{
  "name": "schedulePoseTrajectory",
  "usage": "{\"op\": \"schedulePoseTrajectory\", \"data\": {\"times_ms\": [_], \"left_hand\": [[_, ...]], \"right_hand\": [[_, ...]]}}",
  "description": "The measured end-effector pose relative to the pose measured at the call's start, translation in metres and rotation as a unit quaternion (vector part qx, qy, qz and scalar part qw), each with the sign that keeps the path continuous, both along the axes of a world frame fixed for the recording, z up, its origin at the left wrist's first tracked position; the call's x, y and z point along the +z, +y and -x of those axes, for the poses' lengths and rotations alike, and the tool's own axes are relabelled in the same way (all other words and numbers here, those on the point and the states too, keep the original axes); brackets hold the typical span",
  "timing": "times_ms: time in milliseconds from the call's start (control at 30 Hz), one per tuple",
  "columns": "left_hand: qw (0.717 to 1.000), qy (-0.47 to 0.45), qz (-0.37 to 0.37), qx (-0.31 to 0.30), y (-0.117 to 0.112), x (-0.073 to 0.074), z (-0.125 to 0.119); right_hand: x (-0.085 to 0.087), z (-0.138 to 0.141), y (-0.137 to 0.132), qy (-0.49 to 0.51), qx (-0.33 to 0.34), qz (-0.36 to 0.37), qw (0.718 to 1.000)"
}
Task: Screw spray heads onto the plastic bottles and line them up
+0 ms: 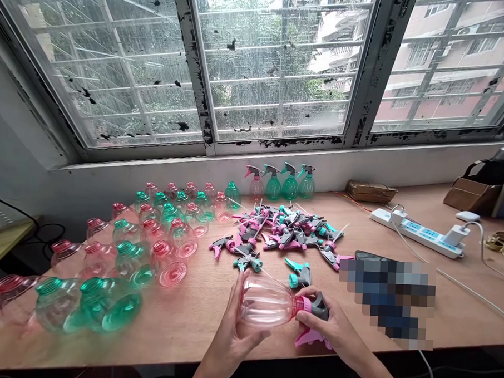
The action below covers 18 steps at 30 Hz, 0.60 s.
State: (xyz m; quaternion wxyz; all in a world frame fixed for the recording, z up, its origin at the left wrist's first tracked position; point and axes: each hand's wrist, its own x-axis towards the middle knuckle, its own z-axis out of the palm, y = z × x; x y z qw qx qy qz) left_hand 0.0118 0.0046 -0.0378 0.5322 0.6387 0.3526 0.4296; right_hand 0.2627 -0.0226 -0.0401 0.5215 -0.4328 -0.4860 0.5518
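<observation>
A pink transparent spray bottle lies sideways in the air over the table's front part, its neck pointing right. My left hand is closed around its base end. At the neck, the fingers of my right hand grip the pink collar of a grey and pink spray head, which sits on the bottle's mouth. The pink trigger hangs below that hand. Just beyond, a teal and grey spray head lies on the table. Farther back is a pile of loose spray heads, mostly pink and grey.
Several open pink and green bottles stand in rows at left. Bottles with spray heads line the wall. At right are a white power strip with cables, a phone beside a blurred patch, and a brown package.
</observation>
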Motion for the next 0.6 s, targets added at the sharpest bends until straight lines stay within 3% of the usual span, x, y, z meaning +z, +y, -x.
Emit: {"op": "schedulePoseTrajectory", "data": {"times_ms": [600], "left_hand": [[0.999,0.028,-0.025,-0.002,-0.0026,0.0007,0.0021]], "right_hand": [[0.0006,0.0008,-0.0006,0.006,-0.004,0.015,1.000]]}}
